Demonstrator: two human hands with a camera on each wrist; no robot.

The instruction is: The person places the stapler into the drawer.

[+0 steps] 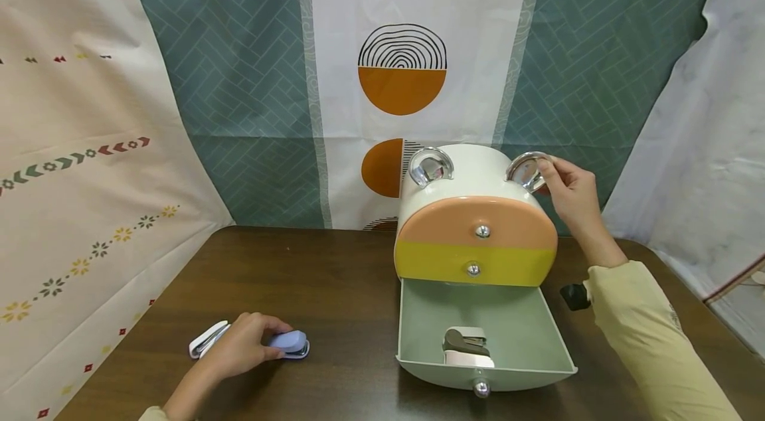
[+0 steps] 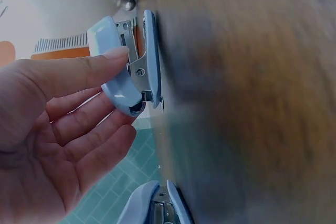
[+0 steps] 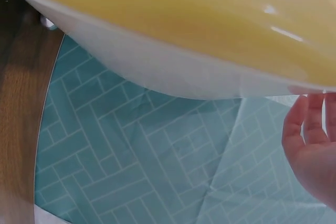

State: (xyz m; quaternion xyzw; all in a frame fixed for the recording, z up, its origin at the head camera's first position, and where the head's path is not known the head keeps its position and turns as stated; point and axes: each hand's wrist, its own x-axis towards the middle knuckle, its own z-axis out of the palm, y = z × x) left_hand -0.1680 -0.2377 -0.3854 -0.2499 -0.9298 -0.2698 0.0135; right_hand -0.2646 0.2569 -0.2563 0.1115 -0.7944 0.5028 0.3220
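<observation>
Two bare hands are at work over a dark wooden table, set well apart from each other. The left hand has a light blue stapler pinched between thumb and fingers, low at the tabletop to the left of a round-topped cabinet; from here I can't tell whether the stapler's base touches the wood. The left wrist view shows the thumb laid against its top cover, with the metal inner part bared between cover and base. Just beside that wrist lies a second stapler, pale, partly hidden by the hand. The right hand grips the rim of the right-hand silver ear on top of the cabinet, thumb in front and fingers behind; its twin, the left-hand silver ear, is untouched. Below an orange panel and a yellow panel, each with a silver knob, the cabinet's pale green drawer is pulled out towards the person. Inside it, near the front wall, a dark stapler lies right beside a whitish one. Behind everything hangs a patterned cloth in green and white, with orange shapes down its middle.
</observation>
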